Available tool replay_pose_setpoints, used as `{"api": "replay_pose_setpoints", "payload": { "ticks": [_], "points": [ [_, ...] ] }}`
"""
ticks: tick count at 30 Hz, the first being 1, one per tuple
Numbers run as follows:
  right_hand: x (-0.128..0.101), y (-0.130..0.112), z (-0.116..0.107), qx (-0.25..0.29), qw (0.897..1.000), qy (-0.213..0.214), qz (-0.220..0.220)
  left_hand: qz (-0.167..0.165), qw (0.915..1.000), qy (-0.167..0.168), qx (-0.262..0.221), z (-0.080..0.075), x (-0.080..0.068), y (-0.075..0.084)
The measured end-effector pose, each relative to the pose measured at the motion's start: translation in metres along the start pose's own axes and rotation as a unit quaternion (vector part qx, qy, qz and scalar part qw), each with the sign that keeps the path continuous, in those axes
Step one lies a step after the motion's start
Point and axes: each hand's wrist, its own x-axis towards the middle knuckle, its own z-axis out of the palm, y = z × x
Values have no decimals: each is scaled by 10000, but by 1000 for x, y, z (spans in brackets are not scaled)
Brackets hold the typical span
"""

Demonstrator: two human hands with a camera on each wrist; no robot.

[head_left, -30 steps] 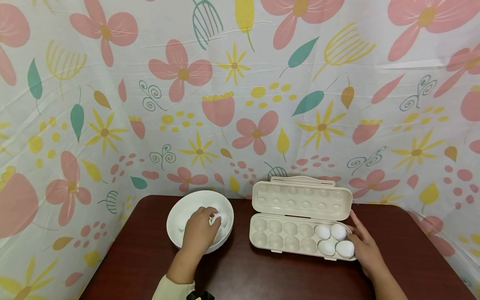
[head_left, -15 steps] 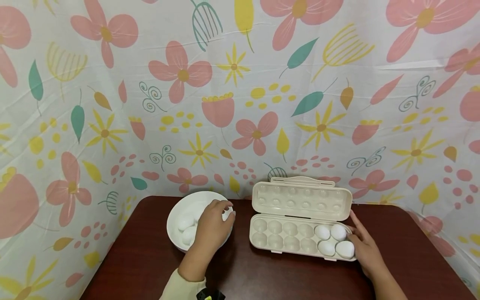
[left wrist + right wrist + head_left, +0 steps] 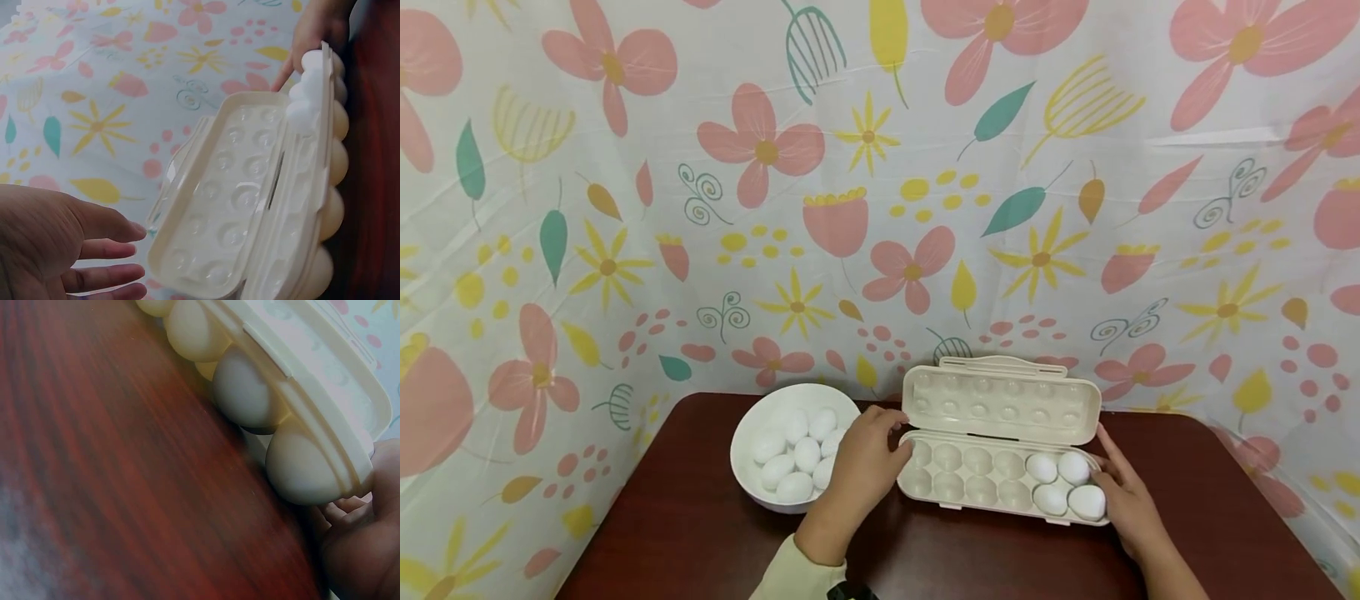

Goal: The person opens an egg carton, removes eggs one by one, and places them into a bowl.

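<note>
Egg carton (image 3: 1000,406) gripped by right hand (image 3: 1129,506), relaxed left hand (image 3: 867,458) partly hiding bowl (image 3: 775,403), floral backdrop (image 3: 880,187).

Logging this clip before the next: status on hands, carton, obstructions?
Left hand holding nothing visible, near left end of open egg carton. Right hand gripping its right end. Four eggs seated there, more in bowl. Nothing seen in the way.

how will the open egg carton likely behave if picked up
The egg carton is probably fairly stiff: its moulded lid stands without sagging. It may dip toward the end by the right hand, where its four eggs sit uncovered and could spill.
</note>
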Motion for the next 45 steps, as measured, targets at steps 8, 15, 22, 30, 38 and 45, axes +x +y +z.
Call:
{"api": "replay_pose_setpoints", "payload": {
  "ticks": [8,15,22,30,38,45],
  "points": [
    [0,0,0,94,9999,5,51,133,9990,-434,56,24,-1,12],
    [1,3,-1,101,9999,34,-5,199,9956,-909,142,48,2,23],
    [0,3,0,206,9998,49,5,395,9893,-1378,273,74,4,39],
    [0,2,1,214,9997,86,-53,552,9829,-1702,430,96,3,62],
    [-1,0,0,407,9990,17,-186,869,9829,-1541,506,117,5,81],
    [0,2,0,338,9993,-40,-151,1035,9824,-1438,599,139,3,84]
  ]
}}
